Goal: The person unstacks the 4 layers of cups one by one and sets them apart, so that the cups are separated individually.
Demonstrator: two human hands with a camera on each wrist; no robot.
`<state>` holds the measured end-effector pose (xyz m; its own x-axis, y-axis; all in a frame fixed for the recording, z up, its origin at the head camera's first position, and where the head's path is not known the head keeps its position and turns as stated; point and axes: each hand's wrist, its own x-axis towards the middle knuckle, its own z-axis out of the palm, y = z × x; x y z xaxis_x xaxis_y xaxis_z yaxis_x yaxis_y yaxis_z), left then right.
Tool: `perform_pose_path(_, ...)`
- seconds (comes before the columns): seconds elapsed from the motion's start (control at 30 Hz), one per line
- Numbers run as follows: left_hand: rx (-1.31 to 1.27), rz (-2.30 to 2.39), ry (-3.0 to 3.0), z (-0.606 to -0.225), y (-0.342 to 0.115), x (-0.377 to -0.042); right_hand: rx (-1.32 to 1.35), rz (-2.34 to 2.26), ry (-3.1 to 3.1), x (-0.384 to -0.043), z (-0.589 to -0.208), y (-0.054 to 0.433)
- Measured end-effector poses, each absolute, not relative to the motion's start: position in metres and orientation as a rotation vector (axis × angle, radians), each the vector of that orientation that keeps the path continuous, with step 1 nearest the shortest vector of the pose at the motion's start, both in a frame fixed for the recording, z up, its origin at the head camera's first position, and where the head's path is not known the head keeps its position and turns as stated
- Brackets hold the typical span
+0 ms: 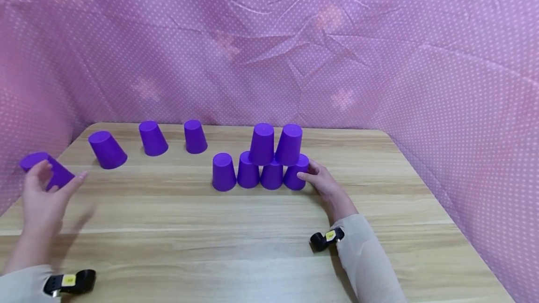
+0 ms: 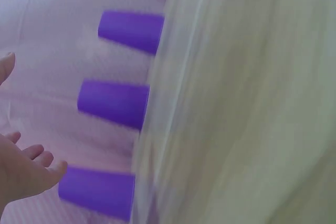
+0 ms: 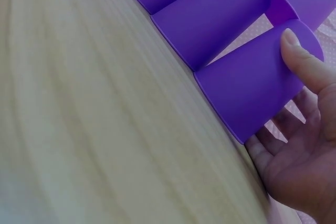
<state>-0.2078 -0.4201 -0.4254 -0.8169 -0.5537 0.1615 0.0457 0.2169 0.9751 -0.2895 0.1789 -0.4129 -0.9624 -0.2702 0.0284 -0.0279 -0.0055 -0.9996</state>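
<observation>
Several purple cups stand upside down in a row at the middle of the table, the leftmost being this cup (image 1: 223, 172). Two more, an upper left cup (image 1: 262, 144) and an upper right cup (image 1: 289, 145), rest on top of the row. My right hand (image 1: 328, 188) holds the row's right end cup (image 3: 252, 85), thumb on its near side and fingers behind. At far left, my left hand (image 1: 44, 205) is spread beside another purple cup (image 1: 62, 176), partly hiding it; no grip on it shows.
Three further upturned cups, a left one (image 1: 107, 149), a middle one (image 1: 153, 138) and a right one (image 1: 195, 137), stand apart toward the back left of the wooden table (image 1: 236, 237). Pink dotted cloth (image 1: 269, 60) hangs behind and along both sides.
</observation>
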Motion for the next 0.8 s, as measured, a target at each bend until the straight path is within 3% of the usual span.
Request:
perform_pose_path(0.53,-0.004,-1.539,-2.239,-0.397,-0.296,-0.221,-0.325,-2.087,2.092,-0.287,-0.414,0.176)
perform_pose_path(0.8,-0.156,-1.675,-2.254,-0.36,-0.235,-0.22,-0.31,-2.087,2.078,-0.289,-0.415,0.179)
